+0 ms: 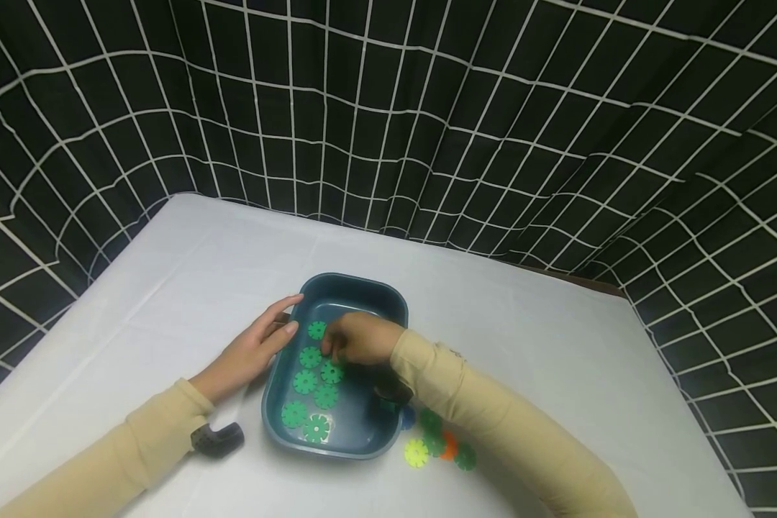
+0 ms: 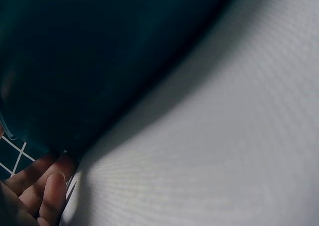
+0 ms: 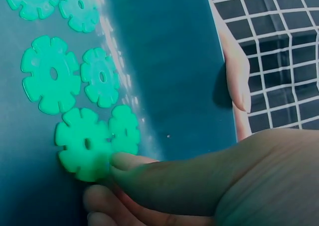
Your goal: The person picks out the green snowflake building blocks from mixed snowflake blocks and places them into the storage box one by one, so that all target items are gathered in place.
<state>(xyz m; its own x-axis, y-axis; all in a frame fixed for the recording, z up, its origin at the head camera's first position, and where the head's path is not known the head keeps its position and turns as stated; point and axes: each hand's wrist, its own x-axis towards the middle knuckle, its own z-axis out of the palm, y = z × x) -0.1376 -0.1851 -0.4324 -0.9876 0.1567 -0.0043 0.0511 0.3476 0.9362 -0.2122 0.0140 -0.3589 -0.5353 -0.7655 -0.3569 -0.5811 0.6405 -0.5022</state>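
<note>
A dark teal tray (image 1: 356, 432) holds several green notched discs (image 1: 294, 414), lying flat in loose columns along its left side. My right hand (image 1: 362, 338) reaches down into the tray with curled fingers. In the right wrist view, its thumb and fingertips pinch the edge of a green disc (image 3: 84, 143) beside the other discs. The left hand (image 1: 259, 345) rests against the tray's left wall, fingers fairly straight and fingertips at the rim. Seen from the left wrist, several of its fingers (image 2: 52, 191) lie along the outer wall of the tray.
Outside the tray's near right corner lie loose discs: a yellow disc (image 1: 416, 452), an orange disc (image 1: 450, 445), several green ones and a partly hidden blue disc (image 1: 408, 417). A white cloth (image 1: 524, 345) covers the table. Black curtains with a white grid (image 1: 388, 108) surround it.
</note>
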